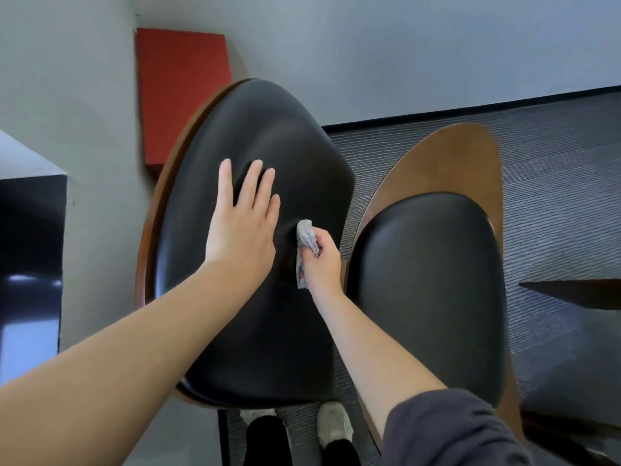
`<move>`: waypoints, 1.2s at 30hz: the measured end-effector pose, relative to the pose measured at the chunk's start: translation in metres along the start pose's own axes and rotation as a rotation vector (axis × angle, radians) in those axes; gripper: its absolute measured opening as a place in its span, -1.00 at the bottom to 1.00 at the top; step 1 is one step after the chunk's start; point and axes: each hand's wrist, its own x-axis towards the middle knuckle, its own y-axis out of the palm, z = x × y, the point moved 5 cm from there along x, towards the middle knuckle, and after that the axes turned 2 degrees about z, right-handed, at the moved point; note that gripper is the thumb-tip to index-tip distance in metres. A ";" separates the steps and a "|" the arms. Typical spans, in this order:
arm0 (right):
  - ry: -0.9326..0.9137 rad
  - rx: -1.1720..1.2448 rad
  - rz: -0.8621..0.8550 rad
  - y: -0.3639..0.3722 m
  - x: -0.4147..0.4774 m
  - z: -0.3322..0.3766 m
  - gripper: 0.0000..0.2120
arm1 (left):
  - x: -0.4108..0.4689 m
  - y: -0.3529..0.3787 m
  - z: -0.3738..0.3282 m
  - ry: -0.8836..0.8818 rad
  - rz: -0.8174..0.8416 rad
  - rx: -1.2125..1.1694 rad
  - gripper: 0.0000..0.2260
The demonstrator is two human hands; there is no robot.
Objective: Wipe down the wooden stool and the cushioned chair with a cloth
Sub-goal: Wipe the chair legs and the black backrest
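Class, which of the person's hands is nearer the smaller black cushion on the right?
Right. The right hand, gripping the cloth, is just left of that smaller cushion; the left hand lies flat further left on the larger cushion.

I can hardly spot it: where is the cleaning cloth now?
Near the middle of the head view, the cloth is bunched in the right hand, pressed on the larger black cushion just right of the flat left hand.

I see the cloth (pixel 306 238), small, grey and crumpled, bunched in my right hand (pixel 321 264) and pressed on the glossy black pad of the cushioned chair (pixel 268 136), just right of my flat left hand (pixel 242 227). A brown wooden shell rims the pad to that hand's left.
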 end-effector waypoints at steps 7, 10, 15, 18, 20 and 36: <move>-0.070 -0.039 0.005 -0.021 0.048 -0.045 -0.80 | 0.057 0.012 -0.043 0.164 0.014 0.165 -0.41; -0.069 -0.047 0.026 -0.032 0.073 -0.073 -0.78 | 0.082 0.020 -0.069 0.206 0.016 0.208 -0.39; 0.026 -0.045 -0.001 -0.065 0.113 -0.119 -0.71 | 0.114 0.031 -0.098 0.250 -0.028 0.272 -0.37; 0.059 -0.044 -0.090 -0.082 0.146 -0.143 -0.70 | 0.130 0.036 -0.108 0.265 -0.052 0.301 -0.37; 0.064 -0.030 -0.143 -0.088 0.169 -0.145 -0.69 | 0.137 0.041 -0.115 0.263 -0.071 0.326 -0.37; -0.131 0.014 -0.153 -0.059 0.188 -0.153 -0.73 | 0.138 0.044 -0.119 0.277 -0.108 0.350 -0.36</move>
